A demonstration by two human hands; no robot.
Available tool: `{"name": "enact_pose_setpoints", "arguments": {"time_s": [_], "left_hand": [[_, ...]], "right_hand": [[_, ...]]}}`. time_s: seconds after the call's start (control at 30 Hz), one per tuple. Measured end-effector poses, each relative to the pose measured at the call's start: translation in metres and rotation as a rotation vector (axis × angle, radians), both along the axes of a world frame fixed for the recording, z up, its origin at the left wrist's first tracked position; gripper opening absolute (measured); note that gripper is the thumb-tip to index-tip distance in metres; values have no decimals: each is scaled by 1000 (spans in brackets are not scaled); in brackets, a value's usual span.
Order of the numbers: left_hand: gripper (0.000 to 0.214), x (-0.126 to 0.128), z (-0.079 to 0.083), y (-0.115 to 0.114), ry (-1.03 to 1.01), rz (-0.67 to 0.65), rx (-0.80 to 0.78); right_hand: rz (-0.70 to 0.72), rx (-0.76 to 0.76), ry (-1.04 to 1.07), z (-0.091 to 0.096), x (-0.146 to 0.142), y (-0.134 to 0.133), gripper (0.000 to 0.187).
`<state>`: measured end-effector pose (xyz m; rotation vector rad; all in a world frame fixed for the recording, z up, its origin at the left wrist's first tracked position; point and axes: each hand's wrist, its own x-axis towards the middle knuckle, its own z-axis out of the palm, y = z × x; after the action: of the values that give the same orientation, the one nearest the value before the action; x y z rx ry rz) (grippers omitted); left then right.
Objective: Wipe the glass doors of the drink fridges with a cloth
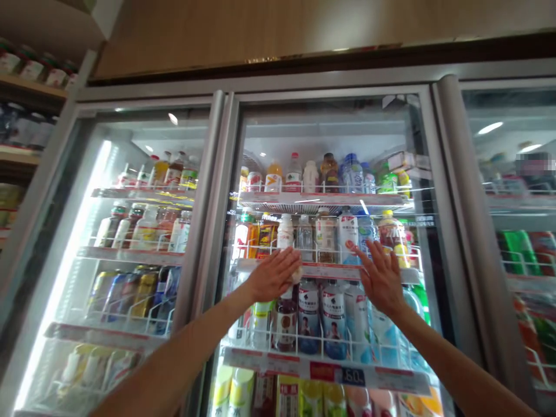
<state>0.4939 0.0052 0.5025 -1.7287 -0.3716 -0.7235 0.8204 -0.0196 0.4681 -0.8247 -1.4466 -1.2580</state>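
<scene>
Both my arms reach up to the middle glass door (330,113) of a drinks fridge. My left hand (274,273) is raised in front of the glass, fingers stretched and close together, over a small pale crumpled cloth (297,275) that shows below its fingertips. The hand covers most of the cloth. To the right, my right hand (383,281) is open with fingers spread, holding nothing and on or very near the glass. Behind the door, bottles with blue and white labels (333,324) stand on a wire-fronted shelf (286,360).
A metal door frame (204,231) and the left fridge door with lit shelves of bottles and cans (125,289) lie to the left. Another door frame (469,231) is at the right. Wooden panelling (304,29) runs above; side shelves (26,153) hold jars.
</scene>
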Motion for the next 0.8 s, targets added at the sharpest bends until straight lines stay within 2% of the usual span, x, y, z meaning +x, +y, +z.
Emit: {"name": "enact_pose_setpoints", "arguments": {"time_s": [0.07,0.13,0.2,0.27,0.37,0.43,0.47,0.53,0.6,0.63,0.7,0.8], "left_hand": [[55,-23,11,1,-94,24,17],[55,-44,25,3,-379,28,59],[58,-49,23,5,-569,27,71],[59,-38,-1,2,-487,37,19],[56,-15,-50,-9,4,61,-96],[53,-12,-64,-15,307,51,-136],[52,-14,-62,-16,367,35,-140],[51,-25,-44,-15,249,27,-140],[51,-33,-26,-12,-10,50,-146],[51,-33,-23,-10,-111,66,-154],[51,-29,-39,-10,-164,76,-176],[52,-20,-89,-15,108,16,-188]], "right_hand": [[-21,-3,31,10,-6,4,55],[-22,2,44,13,-8,7,55],[-11,9,37,12,-7,8,54],[-5,16,38,10,-6,8,54],[-2,16,36,9,-5,6,56],[-5,13,37,9,-5,5,56],[-10,16,37,10,-5,4,57],[-26,25,34,10,-5,5,56],[-45,27,35,10,-5,5,55],[-55,25,38,10,-5,5,54],[-67,14,48,10,-5,5,53],[-67,10,56,10,-5,4,53]]}}
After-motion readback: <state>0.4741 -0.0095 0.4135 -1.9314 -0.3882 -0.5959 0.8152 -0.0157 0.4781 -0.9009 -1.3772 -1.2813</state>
